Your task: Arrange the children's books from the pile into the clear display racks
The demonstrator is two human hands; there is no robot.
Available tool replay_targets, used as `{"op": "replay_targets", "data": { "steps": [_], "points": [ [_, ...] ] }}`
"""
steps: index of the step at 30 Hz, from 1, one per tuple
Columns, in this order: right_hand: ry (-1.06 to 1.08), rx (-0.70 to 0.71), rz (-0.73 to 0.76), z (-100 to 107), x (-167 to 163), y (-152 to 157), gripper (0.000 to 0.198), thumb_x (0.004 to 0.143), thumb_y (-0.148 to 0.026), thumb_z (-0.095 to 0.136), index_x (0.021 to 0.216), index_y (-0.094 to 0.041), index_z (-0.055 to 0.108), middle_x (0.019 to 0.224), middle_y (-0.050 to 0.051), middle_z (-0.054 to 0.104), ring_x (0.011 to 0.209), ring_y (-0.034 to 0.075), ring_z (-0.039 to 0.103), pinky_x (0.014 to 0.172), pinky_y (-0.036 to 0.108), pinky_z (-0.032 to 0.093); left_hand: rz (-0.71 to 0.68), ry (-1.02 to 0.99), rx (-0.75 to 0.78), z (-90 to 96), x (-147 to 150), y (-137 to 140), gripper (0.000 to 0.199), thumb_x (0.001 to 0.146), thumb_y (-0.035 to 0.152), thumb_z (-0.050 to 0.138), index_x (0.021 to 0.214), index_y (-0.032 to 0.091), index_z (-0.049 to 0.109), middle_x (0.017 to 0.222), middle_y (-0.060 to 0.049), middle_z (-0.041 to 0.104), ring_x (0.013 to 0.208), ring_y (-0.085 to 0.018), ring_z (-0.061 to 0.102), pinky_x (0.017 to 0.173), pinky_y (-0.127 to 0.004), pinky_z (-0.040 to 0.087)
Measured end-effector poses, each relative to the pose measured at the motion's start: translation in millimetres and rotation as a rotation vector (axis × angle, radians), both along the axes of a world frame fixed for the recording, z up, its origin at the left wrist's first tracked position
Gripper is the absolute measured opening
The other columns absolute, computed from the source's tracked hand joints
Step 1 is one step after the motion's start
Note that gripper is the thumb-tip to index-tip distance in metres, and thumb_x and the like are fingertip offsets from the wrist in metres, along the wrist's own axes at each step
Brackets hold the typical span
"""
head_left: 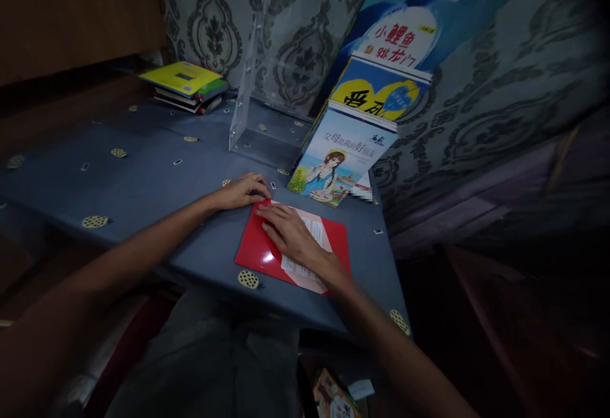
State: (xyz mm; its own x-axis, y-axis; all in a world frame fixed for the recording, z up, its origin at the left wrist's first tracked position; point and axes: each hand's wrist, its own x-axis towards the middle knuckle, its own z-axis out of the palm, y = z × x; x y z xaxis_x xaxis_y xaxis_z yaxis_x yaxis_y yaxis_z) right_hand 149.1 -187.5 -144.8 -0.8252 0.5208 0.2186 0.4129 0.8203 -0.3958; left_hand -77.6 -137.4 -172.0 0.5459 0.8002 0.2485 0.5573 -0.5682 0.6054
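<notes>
A glossy red book [257,248] with a pale pink panel of small print lies flat and closed near the table's front edge. My right hand [291,235] rests palm down across its cover, with the fingers extended toward the far left corner. At that corner is my left hand [242,190], its fingers loosely bent and the thumb a little apart, touching the book's edge. Neither hand lifts anything. Just beyond the book, a light-blue picture book [340,151] with a drawn girl leans upright in front of other books.
Behind it stand a blue-and-yellow book [381,91] and a large blue book [405,30]. A clear acrylic stand [244,97] is left of them. Farther left lies a book stack [183,81]. The patterned tablecloth [147,170] covers the table; wallpaper rises behind.
</notes>
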Motion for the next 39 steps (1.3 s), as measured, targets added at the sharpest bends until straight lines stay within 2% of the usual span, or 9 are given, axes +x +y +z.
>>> {"op": "replay_targets", "data": {
  "steps": [6,14,17,20,23,25,30,33,39],
  "points": [
    [0.001,-0.001,0.033,-5.8,-8.1,-7.8,0.036,0.103,-0.023,0.045,0.133,-0.021,0.066,0.135,0.010,0.068,0.133,0.027,0.052,0.114,0.051,0.042,0.018,0.011,0.016,-1.0,-0.4,-1.5,0.023,0.093,0.021,0.059,0.106,0.023,0.077,0.112,-0.007,0.066,0.111,-0.022,0.057,0.105,-0.039,0.042],
    [0.110,-0.107,0.216,3.6,3.0,-64.2,0.030,0.104,-0.022,0.048,0.126,-0.019,0.068,0.131,0.008,0.071,0.128,0.023,0.056,0.108,0.045,0.045,0.031,0.052,0.034,0.6,1.8,-5.0,0.022,0.094,0.023,0.058,0.108,0.023,0.076,0.115,-0.006,0.065,0.114,-0.022,0.056,0.105,-0.039,0.041],
    [0.155,-0.154,0.220,7.2,16.5,-68.5,0.031,0.104,-0.023,0.048,0.129,-0.021,0.066,0.129,0.008,0.072,0.125,0.020,0.058,0.108,0.042,0.047,0.044,0.094,0.071,2.9,3.2,-9.2,0.024,0.096,0.023,0.055,0.111,0.021,0.074,0.116,-0.007,0.066,0.114,-0.022,0.056,0.104,-0.039,0.042],
    [0.143,-0.119,0.062,4.1,46.5,-49.9,0.034,0.104,-0.028,0.047,0.132,-0.020,0.064,0.130,0.010,0.071,0.127,0.021,0.059,0.109,0.044,0.046,0.095,0.193,0.133,9.4,6.8,-19.2,0.027,0.099,0.024,0.050,0.114,0.021,0.073,0.115,-0.008,0.066,0.111,-0.023,0.057,0.101,-0.041,0.044],
    [0.004,0.015,-0.265,-6.5,85.1,-22.7,0.036,0.101,-0.031,0.049,0.129,-0.019,0.066,0.138,0.016,0.065,0.131,0.030,0.056,0.108,0.053,0.044,0.157,0.304,0.232,18.6,18.3,-40.0,0.030,0.101,0.026,0.047,0.117,0.019,0.071,0.119,-0.011,0.065,0.112,-0.026,0.056,0.099,-0.044,0.045],
    [-0.074,0.063,-0.440,-15.0,105.3,-10.5,0.038,0.100,-0.033,0.048,0.130,-0.018,0.066,0.142,0.017,0.062,0.132,0.034,0.054,0.106,0.056,0.043,0.101,0.364,0.273,24.0,31.7,-59.4,0.030,0.102,0.029,0.046,0.116,0.019,0.071,0.121,-0.012,0.066,0.114,-0.026,0.057,0.103,-0.045,0.043],
    [-0.106,0.117,-0.514,-23.7,114.5,-11.7,0.042,0.099,-0.031,0.048,0.136,-0.017,0.061,0.145,0.016,0.059,0.133,0.033,0.051,0.106,0.052,0.042,-0.118,0.466,0.231,26.2,62.3,-103.9,0.052,0.100,0.056,0.049,0.139,0.023,0.058,0.149,-0.015,0.053,0.138,-0.031,0.047,0.114,-0.052,0.034],
    [-0.162,0.135,-0.550,-16.9,105.3,-23.1,0.042,0.098,-0.033,0.051,0.135,-0.016,0.062,0.140,0.017,0.061,0.125,0.034,0.053,0.101,0.050,0.043,-0.127,0.522,0.209,21.8,60.0,-110.9,0.063,0.099,0.063,0.043,0.150,0.027,0.047,0.160,-0.015,0.043,0.148,-0.033,0.036,0.118,-0.058,0.027],
    [-0.266,0.134,-0.632,-2.2,95.0,-54.0,0.045,0.097,-0.040,0.056,0.134,-0.015,0.062,0.122,0.017,0.063,0.108,0.034,0.054,0.088,0.047,0.045,-0.070,0.653,0.230,27.2,29.6,-102.3,0.054,0.098,0.056,0.052,0.148,0.034,0.051,0.153,-0.012,0.051,0.143,-0.034,0.042,0.113,-0.055,0.032]
  ]
}}
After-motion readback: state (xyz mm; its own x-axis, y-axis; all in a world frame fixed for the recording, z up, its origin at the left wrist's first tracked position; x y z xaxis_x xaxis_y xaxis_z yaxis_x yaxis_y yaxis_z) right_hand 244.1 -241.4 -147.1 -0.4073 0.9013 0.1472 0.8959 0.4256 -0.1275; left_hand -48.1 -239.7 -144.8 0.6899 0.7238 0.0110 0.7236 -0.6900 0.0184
